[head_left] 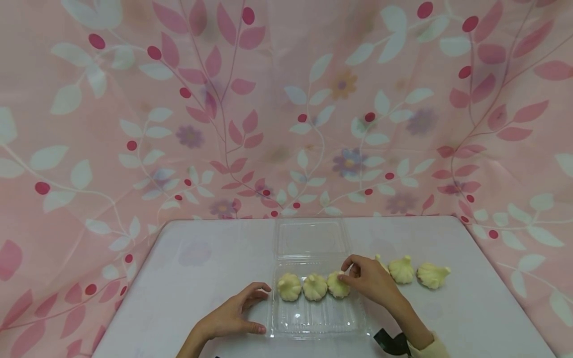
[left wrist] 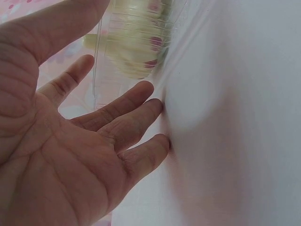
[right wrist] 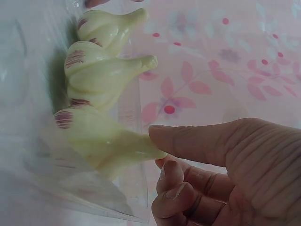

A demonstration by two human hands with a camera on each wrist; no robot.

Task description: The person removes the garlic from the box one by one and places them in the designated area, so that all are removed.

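A clear plastic clamshell box (head_left: 319, 320) lies with its lid folded back, and three pale garlic bulbs stand in a row in its base. My right hand (head_left: 370, 281) pinches the stem of the rightmost garlic bulb (head_left: 336, 287) between thumb and fingers, as the right wrist view shows. Beside it stand the middle garlic bulb (head_left: 315, 288) and the left one (head_left: 288, 288). At the box's left side is my left hand (head_left: 237, 312), holding nothing, its fingers spread and loosely bent. In the left wrist view, its fingertips (left wrist: 153, 106) are near the table surface.
More garlic lies on the white table (head_left: 179, 298) to the right: one bulb (head_left: 401, 270), another on its side (head_left: 432, 275), and one partly hidden behind the right hand. The clear lid (head_left: 311, 237) lies toward the back. A black strap (head_left: 391, 343) is by the right wrist.
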